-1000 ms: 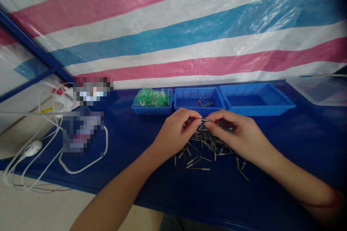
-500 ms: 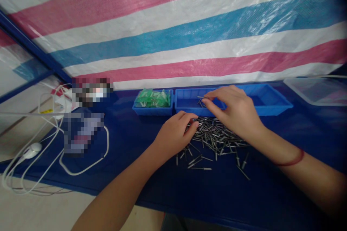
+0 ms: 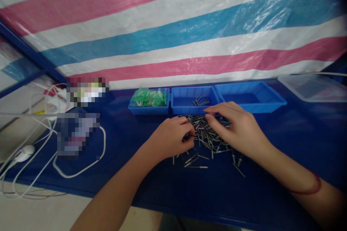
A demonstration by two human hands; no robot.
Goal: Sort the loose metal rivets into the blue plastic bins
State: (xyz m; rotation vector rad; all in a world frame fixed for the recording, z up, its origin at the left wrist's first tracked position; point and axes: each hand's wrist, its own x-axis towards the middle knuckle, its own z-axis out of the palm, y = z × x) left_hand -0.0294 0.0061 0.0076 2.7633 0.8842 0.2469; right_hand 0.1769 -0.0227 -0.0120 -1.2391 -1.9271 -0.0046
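Observation:
A heap of metal blind rivets lies on the blue table, with some scattered toward its front. My left hand is at the heap's left side with fingers curled inward; something dark shows in the curl, too hidden to name. Over the heap's right side is my right hand, thumb and forefinger apart and nothing visible between them. Its fingertips are just in front of the middle blue bin, where several rivets lie on the bottom.
Left of the middle bin, a blue bin holds green plastic packets. Another blue bin stands at the right, near a clear plastic lid or tray. White cables and blurred-out items occupy the left. A striped sheet hangs behind.
My right hand has moved from above the middle bin back toward the heap; the rivet at its fingertips is gone from them. My left hand has curled its fingers lower. The view has shifted slightly.

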